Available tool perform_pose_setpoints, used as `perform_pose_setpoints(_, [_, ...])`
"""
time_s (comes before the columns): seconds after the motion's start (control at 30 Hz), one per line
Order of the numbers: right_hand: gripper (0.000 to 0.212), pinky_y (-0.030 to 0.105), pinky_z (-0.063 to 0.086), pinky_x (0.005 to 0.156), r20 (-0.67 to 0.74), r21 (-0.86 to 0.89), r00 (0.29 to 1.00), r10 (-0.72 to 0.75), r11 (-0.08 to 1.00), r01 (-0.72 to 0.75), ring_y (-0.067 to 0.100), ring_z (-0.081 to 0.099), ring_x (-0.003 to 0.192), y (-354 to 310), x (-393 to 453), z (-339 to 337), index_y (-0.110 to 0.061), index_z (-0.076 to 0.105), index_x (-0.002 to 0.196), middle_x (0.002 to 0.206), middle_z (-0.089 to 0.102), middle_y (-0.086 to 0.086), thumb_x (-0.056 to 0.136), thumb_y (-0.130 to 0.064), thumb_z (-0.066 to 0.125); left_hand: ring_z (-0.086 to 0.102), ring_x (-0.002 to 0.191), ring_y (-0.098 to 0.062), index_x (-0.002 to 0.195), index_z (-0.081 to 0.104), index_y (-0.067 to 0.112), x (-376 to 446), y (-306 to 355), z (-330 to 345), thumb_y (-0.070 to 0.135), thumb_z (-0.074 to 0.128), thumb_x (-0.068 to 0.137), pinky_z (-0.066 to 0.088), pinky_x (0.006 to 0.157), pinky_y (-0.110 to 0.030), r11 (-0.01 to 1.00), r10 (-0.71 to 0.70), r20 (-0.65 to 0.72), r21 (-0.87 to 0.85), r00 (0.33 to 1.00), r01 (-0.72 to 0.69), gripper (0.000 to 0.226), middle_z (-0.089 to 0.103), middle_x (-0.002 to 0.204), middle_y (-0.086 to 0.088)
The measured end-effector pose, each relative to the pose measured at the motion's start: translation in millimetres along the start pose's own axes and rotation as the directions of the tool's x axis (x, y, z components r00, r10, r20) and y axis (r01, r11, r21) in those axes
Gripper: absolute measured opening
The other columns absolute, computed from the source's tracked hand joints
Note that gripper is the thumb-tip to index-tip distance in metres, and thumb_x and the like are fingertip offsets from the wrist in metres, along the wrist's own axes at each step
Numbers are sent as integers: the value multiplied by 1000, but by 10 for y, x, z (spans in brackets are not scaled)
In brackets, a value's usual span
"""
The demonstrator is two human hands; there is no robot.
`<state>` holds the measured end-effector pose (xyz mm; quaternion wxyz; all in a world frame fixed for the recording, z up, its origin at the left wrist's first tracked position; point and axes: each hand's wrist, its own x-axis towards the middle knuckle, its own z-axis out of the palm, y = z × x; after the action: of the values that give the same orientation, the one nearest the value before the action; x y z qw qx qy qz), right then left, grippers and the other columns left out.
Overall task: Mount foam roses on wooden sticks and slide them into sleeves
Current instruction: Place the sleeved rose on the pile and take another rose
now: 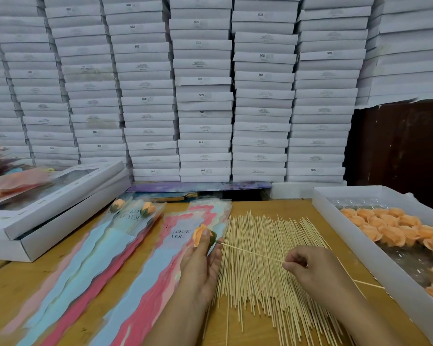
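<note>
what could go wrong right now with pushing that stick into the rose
1. The stick is thin and the right hand pinches it well back from the tip, so it may bow or snap when pushed.
2. The left hand holds the rose by fingertips around the green base; an off-centre tip could poke through the foam or prick a finger.
3. The hands work above the loose stick pile, which a forearm could scatter.

We see pale bare-wood sticks (268, 265) on the matt wooden table (15, 290), glossy printed sleeves (145, 270) left of them.
</note>
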<state>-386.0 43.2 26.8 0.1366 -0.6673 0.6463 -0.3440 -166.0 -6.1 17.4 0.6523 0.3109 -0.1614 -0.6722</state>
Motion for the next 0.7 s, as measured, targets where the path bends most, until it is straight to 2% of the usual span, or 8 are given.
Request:
perform_pose_setpoints(0.23, [21, 29, 50, 66, 10, -25, 1000, -20, 999, 20, 10, 61, 68, 17, 3, 1, -29, 66, 71, 70, 67, -6, 91, -22, 70, 67, 60, -14, 116, 63, 2, -2, -1, 9, 18, 69, 91, 58, 50, -19, 1000, 11, -20, 9, 1000, -10, 30, 69, 95, -20])
perform_pose_setpoints(0.47, [20, 23, 48, 64, 18, -45, 1000, -21, 999, 22, 6, 60, 68, 33, 17, 13, -30, 67, 74, 71, 67, -9, 92, -23, 68, 67, 59, -15, 106, 65, 3, -1, 2, 1, 17, 71, 90, 58, 50, -20, 1000, 0, -12, 10, 1000, 0, 22, 71, 85, -19])
perform_pose_setpoints(0.7, [21, 36, 55, 66, 42, -72, 999, -14, 997, 17, 14, 64, 64, 60, 8, 30, -32, 68, 76, 70, 70, -6, 96, -28, 63, 67, 56, -14, 105, 66, 1, 14, -5, -7, 17, 71, 90, 58, 50, -20, 1000, 8, -7, 25, 1000, -8, 23, 71, 87, -19])
